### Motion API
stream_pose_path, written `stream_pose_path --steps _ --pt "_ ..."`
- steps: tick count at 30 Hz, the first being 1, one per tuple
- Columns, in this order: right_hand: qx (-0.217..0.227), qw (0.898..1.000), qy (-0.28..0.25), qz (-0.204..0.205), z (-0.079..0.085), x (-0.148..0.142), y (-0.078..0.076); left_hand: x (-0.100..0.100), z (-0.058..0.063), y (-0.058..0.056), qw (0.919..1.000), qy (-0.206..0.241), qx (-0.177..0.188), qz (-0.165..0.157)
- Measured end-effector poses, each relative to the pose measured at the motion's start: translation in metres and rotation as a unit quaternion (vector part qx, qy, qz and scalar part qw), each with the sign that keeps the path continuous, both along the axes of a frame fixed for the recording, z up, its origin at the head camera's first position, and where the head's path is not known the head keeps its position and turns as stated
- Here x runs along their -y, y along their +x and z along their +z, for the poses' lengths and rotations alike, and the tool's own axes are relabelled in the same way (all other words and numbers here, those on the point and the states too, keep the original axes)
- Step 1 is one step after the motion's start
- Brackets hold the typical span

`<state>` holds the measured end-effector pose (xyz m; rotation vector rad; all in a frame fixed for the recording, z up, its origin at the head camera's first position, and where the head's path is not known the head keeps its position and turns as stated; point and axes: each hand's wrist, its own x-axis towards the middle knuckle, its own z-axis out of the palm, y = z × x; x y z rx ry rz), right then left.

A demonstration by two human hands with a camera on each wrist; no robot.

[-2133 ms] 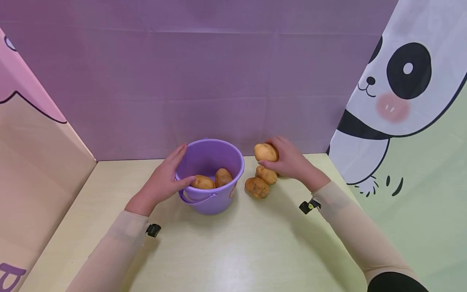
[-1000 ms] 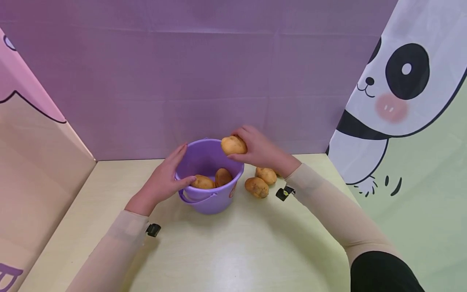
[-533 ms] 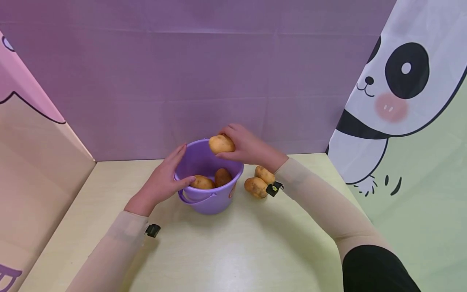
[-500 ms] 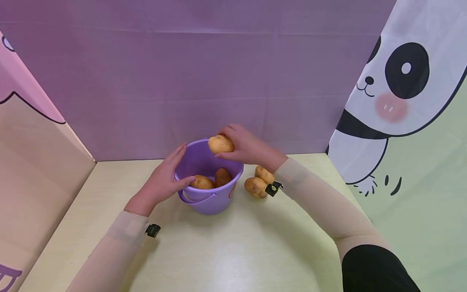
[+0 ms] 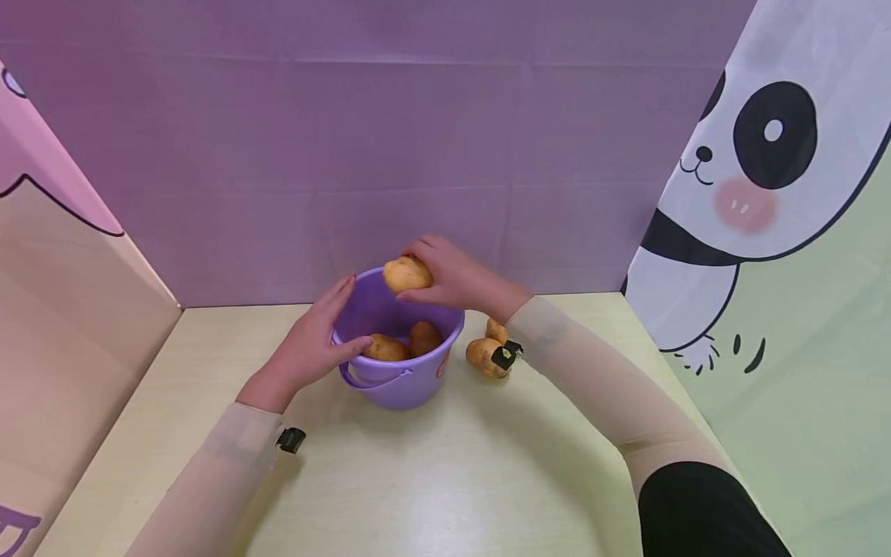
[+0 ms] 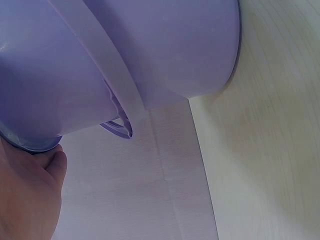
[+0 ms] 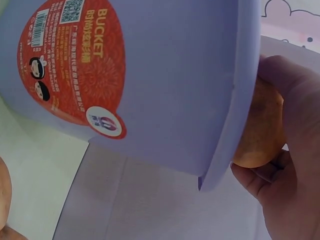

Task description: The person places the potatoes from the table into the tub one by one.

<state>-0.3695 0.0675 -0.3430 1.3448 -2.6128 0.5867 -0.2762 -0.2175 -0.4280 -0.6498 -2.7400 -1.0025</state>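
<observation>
A purple bucket (image 5: 398, 391) stands upright on the table, its handle hanging down at the front. At its left side my left hand (image 5: 309, 352) holds the rim, with the thumb over the edge and the fingers along the outer side. My right hand (image 5: 459, 280) grips a potato (image 5: 407, 274) between thumb and fingers, over the back part of the bucket's mouth. Seen from the right wrist, the bucket's rim covers part of that potato (image 7: 261, 127). Inside the bucket lie a potato (image 5: 388, 348) near my left thumb and a browner potato (image 5: 425, 338).
Right of the bucket, a potato (image 5: 480, 354) and another potato (image 5: 496, 331) sit on the pale wooden table (image 5: 418, 480), partly covered by my right wrist and its camera. A purple cloth wall (image 5: 418, 139) rises behind; a panda-print panel (image 5: 759, 232) borders the right.
My right hand has carried the potato left from the pile to over the bucket, still drifting left in the last half second. The left hand and bucket have stayed put.
</observation>
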Motion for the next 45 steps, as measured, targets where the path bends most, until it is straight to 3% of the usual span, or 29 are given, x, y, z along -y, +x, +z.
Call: stream_pose_path --steps 28,40,45 --pt "0.003 1.0 0.023 0.015 -0.003 0.018 -0.002 0.003 -0.002 -0.001 0.9997 0.005 -0.019 -0.013" --pt "0.012 1.0 0.011 0.013 0.0 0.01 -0.003 0.004 -0.003 -0.003 0.9998 0.005 -0.017 -0.012" --pt "0.038 0.999 -0.032 0.021 0.004 -0.001 -0.001 0.004 -0.003 -0.002 0.9998 0.007 -0.016 -0.009"
